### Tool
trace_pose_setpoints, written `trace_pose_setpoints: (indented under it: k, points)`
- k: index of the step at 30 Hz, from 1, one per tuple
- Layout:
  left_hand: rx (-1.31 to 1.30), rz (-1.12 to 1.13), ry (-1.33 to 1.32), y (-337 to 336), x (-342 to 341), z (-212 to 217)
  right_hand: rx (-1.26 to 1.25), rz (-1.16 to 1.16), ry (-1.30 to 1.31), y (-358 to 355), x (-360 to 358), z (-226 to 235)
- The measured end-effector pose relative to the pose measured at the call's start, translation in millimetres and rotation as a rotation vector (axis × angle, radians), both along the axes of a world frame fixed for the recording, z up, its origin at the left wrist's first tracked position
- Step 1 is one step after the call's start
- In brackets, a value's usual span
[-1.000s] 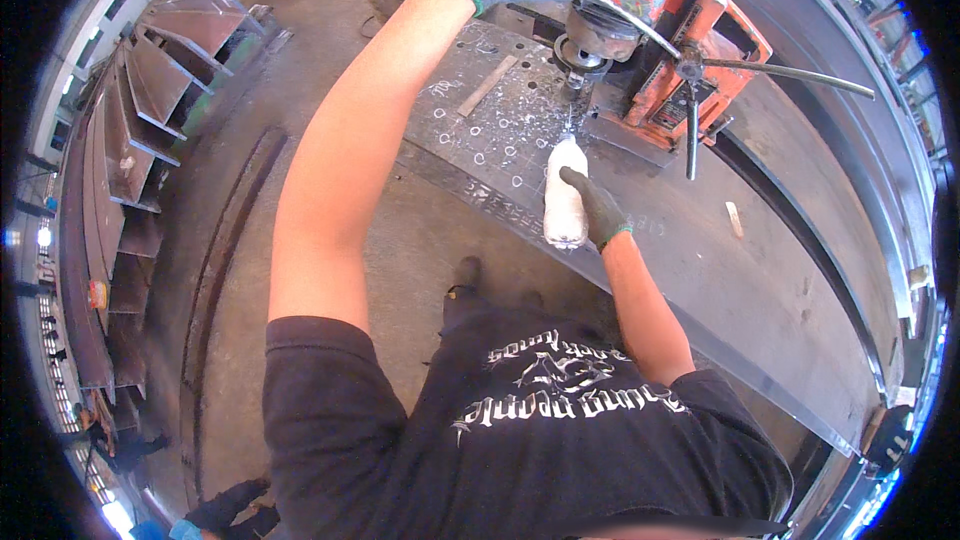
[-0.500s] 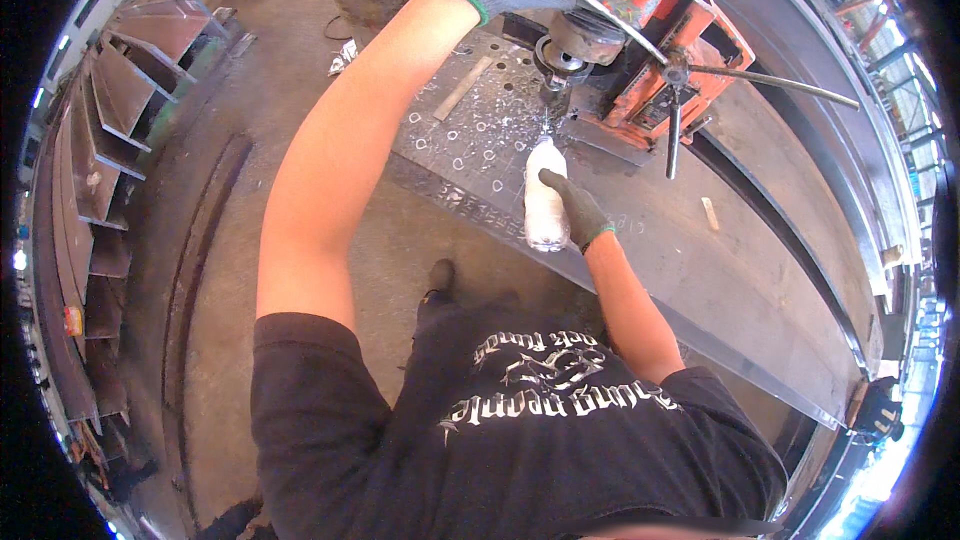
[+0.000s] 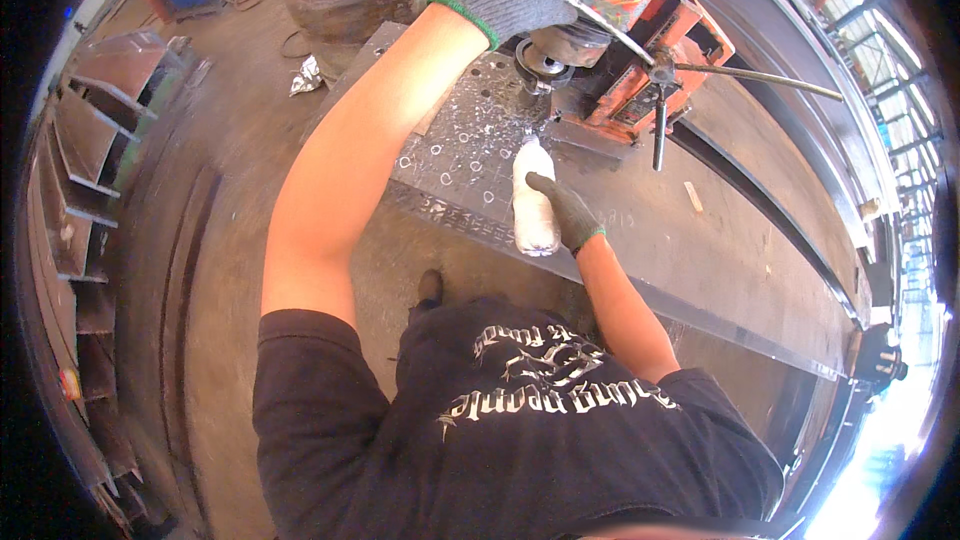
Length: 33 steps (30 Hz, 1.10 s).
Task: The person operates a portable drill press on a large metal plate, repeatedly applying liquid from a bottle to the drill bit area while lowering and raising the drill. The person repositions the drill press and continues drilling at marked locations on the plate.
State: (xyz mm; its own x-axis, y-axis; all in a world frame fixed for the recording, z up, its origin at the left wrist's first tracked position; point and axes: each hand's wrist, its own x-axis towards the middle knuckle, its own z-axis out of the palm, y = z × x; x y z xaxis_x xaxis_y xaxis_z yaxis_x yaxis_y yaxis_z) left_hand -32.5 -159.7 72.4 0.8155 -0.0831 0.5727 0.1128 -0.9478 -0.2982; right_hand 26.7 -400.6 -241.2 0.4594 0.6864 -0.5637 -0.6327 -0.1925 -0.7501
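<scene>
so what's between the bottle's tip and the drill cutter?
Head view: only a short stretch of the perforated steel plate, littered with metal rings and chips, separates the white bottle from the drill cutter.

Single head view — looks steeply down, close above the steel plate (image 3: 700, 240).

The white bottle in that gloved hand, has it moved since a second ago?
No. The white bottle keeps its tip by the drill on the steel plate; only the camera shifted.
</scene>
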Motion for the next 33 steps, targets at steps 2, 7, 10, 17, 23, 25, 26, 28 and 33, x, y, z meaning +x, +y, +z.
trace_pose_setpoints:
  k: [2, 7, 10, 17, 23, 25, 26, 28, 33]
  points:
    - [-0.003, -0.018, -0.005, 1.0, -1.6, -1.6, -0.021, -0.017, -0.004, 2.6, -6.4, 0.8]
    - [-0.022, -0.095, -0.131, 7.8, 4.0, -8.6, -0.066, -0.038, 0.009, 10.5, -17.5, 3.8]
    - [0.01, -0.066, -0.092, 5.5, 2.0, -7.0, -0.085, -0.062, 0.007, 15.3, -20.7, -1.9]
    - [0.025, -0.011, -0.024, 3.6, -3.4, -3.6, -0.113, -0.058, -0.024, 19.0, -34.1, 0.6]
    - [0.001, -0.117, -0.139, 13.0, 2.9, -14.7, -0.162, -0.067, -0.042, 21.2, -42.2, 20.5]
    - [0.015, -0.051, -0.079, 8.6, 3.1, -12.8, -0.175, -0.083, -0.048, 21.9, -44.0, 20.2]
    - [0.023, -0.017, -0.049, 7.0, 2.9, -11.8, -0.165, -0.091, -0.056, 21.1, -43.2, 16.2]
    - [0.007, -0.034, -0.056, 7.2, 2.4, -11.7, -0.143, -0.106, -0.072, 20.3, -41.7, 7.9]
    - [-0.014, -0.065, -0.073, 8.6, -0.5, -13.2, -0.133, -0.098, -0.019, 19.0, -41.9, 10.7]
